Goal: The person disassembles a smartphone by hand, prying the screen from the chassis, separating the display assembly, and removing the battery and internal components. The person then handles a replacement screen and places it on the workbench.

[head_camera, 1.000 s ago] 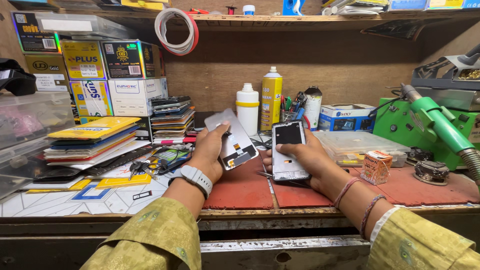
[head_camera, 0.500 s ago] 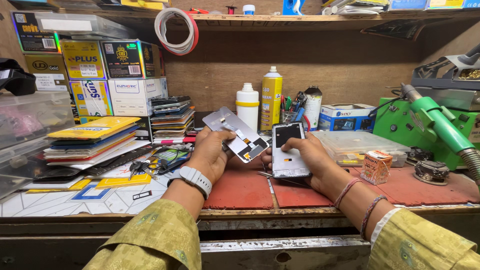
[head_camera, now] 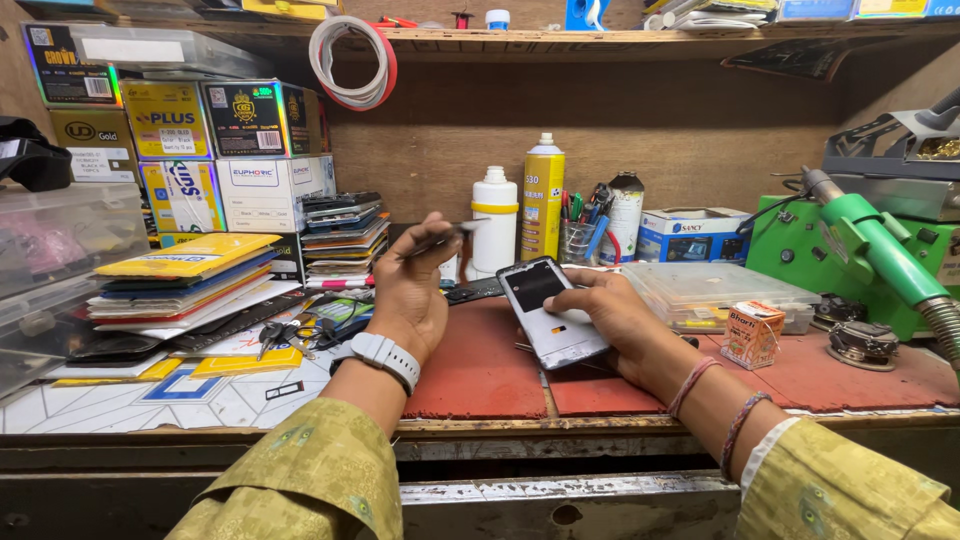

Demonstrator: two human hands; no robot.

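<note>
Holding phone frame point(head_camera: 550, 310) in right hand point(head_camera: 610, 320) grip | left hand point(head_camera: 410, 290) pinching thin panel point(head_camera: 440, 238) | red mat point(head_camera: 480, 370), cluttered wooden workbench point(head_camera: 600, 425)

Left hand point(head_camera: 408, 290) raised, back of hand toward the camera, wrist bent upward, fingers curled inward with thumb and forefinger pinched together at the tips; a white band sits on the wrist below the knuckles. Right hand point(head_camera: 612, 318) lower, palm turned inward, fingers stretched forward and wrapped in a loose clasp, thumb on top, two thread bands behind the wrist. Both forearms angle inward, olive sleeves pushed back.
</note>
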